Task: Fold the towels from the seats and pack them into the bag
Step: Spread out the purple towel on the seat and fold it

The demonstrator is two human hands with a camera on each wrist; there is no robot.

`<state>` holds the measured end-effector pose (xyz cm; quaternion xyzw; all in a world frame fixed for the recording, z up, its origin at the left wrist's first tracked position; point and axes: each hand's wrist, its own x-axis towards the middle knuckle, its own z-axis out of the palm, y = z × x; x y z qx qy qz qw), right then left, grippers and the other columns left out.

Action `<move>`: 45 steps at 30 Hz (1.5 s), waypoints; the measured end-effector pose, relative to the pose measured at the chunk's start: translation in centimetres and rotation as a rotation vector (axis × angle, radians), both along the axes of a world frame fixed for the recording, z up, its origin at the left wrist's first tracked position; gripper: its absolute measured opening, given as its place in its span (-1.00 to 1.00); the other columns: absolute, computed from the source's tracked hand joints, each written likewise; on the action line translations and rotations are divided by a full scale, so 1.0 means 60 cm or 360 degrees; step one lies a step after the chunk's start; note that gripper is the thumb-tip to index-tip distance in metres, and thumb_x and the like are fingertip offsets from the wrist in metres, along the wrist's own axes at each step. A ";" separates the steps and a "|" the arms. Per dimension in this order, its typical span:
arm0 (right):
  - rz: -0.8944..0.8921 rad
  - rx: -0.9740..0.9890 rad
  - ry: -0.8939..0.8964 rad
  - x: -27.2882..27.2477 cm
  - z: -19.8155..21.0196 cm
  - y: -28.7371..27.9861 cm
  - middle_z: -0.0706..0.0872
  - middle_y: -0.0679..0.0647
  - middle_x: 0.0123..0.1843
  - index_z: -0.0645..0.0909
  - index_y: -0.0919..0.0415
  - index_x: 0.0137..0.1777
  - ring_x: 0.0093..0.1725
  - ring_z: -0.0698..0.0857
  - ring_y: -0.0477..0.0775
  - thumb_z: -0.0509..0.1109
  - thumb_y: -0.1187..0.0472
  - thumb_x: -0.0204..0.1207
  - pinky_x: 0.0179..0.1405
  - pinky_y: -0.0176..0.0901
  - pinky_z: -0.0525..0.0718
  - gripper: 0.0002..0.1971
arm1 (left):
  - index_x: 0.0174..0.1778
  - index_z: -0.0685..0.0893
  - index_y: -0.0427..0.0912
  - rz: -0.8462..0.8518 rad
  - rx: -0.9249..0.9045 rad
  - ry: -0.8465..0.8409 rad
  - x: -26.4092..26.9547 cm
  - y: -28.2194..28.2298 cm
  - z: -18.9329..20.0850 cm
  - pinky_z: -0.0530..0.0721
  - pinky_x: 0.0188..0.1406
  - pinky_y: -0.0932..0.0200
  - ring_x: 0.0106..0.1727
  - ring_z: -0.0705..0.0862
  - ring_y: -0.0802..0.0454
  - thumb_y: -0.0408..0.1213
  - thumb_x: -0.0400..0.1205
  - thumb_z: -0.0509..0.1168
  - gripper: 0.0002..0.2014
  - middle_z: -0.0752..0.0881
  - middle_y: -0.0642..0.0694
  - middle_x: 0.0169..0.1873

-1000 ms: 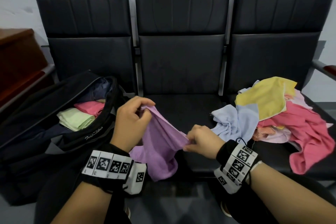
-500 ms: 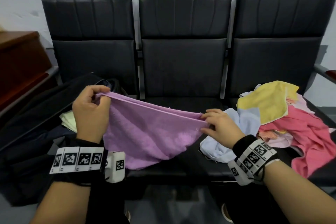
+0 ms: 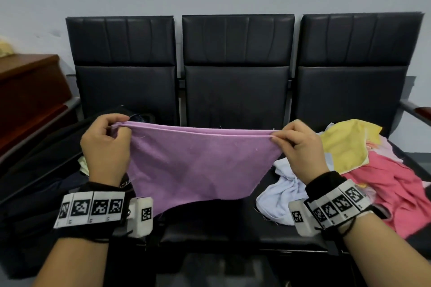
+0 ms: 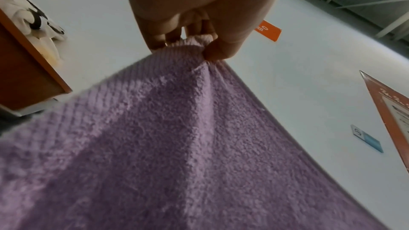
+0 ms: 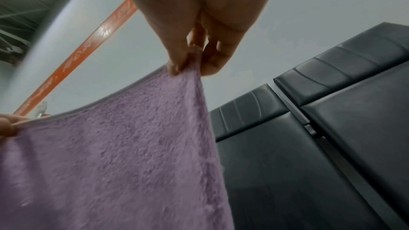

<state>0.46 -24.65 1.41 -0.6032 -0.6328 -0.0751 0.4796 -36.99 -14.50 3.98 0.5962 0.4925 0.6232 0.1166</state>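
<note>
- Fingers [image 3: 283,141] of the right hand [image 3: 300,147] and left hand [image 3: 105,147] pinched the purple terry towel's [image 3: 198,165] top corners.
- Towel hung stretched above the black padded seat [image 3: 210,223].

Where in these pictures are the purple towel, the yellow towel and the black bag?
purple towel [image 3: 198,165]: head view, middle of the hanging cloth.
yellow towel [image 3: 345,144]: head view, flat top of it on the pile, right seat.
black bag [image 3: 35,170]: head view, its dark flap on the left seat.
</note>
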 end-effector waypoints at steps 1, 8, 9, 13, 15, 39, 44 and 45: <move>-0.0022 0.0087 -0.0001 -0.003 0.009 -0.003 0.58 0.03 -0.18 0.82 0.27 -0.09 -0.20 0.56 -0.09 0.53 0.41 0.50 -0.15 -0.48 0.50 -0.93 | -0.05 0.75 -0.08 -0.0004 0.0008 0.0004 -0.001 -0.001 0.003 0.73 0.00 -0.01 -0.10 0.73 -0.03 -0.44 0.51 0.25 -0.75 0.76 -0.04 -0.15; 0.0008 0.0273 0.0156 -0.008 0.076 -0.030 0.69 0.03 -0.06 0.79 0.22 -0.02 -0.11 0.65 -0.13 0.53 0.43 0.48 -0.08 -0.38 0.60 -0.86 | -0.12 0.73 -0.01 -0.0025 0.0104 -0.0143 -0.006 -0.007 0.026 0.59 -0.21 0.44 -0.27 0.65 0.31 -0.34 0.43 0.20 -0.76 0.71 0.18 -0.28; 0.0021 0.0276 0.0217 -0.008 0.084 -0.034 0.71 0.01 -0.08 0.78 0.20 0.05 -0.11 0.67 -0.10 0.53 0.42 0.49 -0.06 -0.36 0.62 -0.81 | -0.12 0.73 -0.01 -0.0020 0.0127 -0.0153 -0.006 -0.008 0.028 0.58 -0.23 0.47 -0.27 0.64 0.33 -0.34 0.43 0.21 -0.76 0.71 0.18 -0.29; 0.0005 0.0263 0.0196 -0.007 0.101 -0.043 0.70 -0.12 -0.13 0.77 0.15 0.03 -0.11 0.66 -0.25 0.52 0.34 0.52 -0.06 -0.47 0.55 -0.86 | -0.15 0.73 0.01 0.0023 0.0194 -0.0168 -0.008 -0.006 0.034 0.57 -0.22 0.47 -0.28 0.64 0.33 -0.37 0.42 0.22 -0.76 0.70 0.21 -0.30; -0.0031 0.0181 0.0218 -0.003 0.099 -0.038 0.71 -0.23 -0.20 0.76 0.07 -0.11 -0.15 0.67 -0.26 0.52 0.31 0.50 -0.15 -0.54 0.52 -0.89 | -0.17 0.72 0.03 0.0019 0.0165 -0.0166 -0.008 0.003 0.029 0.57 -0.22 0.46 -0.29 0.64 0.34 -0.33 0.42 0.22 -0.78 0.71 0.21 -0.32; 0.0225 -0.0456 0.0884 0.027 -0.080 -0.040 0.68 -0.08 -0.26 0.63 0.10 -0.19 -0.23 0.62 -0.18 0.36 0.45 0.60 -0.17 -0.38 0.57 -0.76 | -0.41 0.67 -0.19 -0.0368 -0.0487 0.0067 0.004 0.035 -0.111 0.52 -0.14 0.13 -0.26 0.57 0.06 -0.61 0.48 0.27 -0.74 0.66 -0.08 -0.45; 0.0204 -0.0856 0.1026 0.046 -0.172 -0.061 0.68 0.09 -0.28 0.66 0.21 -0.23 -0.20 0.61 0.04 0.41 0.46 0.58 -0.10 -0.06 0.55 -0.80 | -0.55 0.66 -0.18 -0.0639 -0.1061 0.0358 -0.006 0.017 -0.206 0.47 -0.36 0.30 -0.48 0.53 0.23 -0.68 0.46 0.28 -0.64 0.62 0.09 -0.66; 0.0212 -0.0896 0.1033 0.050 -0.181 -0.063 0.72 0.03 -0.30 0.68 0.18 -0.24 -0.21 0.64 0.01 0.43 0.45 0.57 -0.10 -0.06 0.57 -0.79 | -0.55 0.67 -0.22 -0.0678 -0.1134 0.0362 -0.009 0.016 -0.219 0.47 -0.40 0.34 -0.51 0.52 0.26 -0.69 0.46 0.28 -0.65 0.62 0.09 -0.67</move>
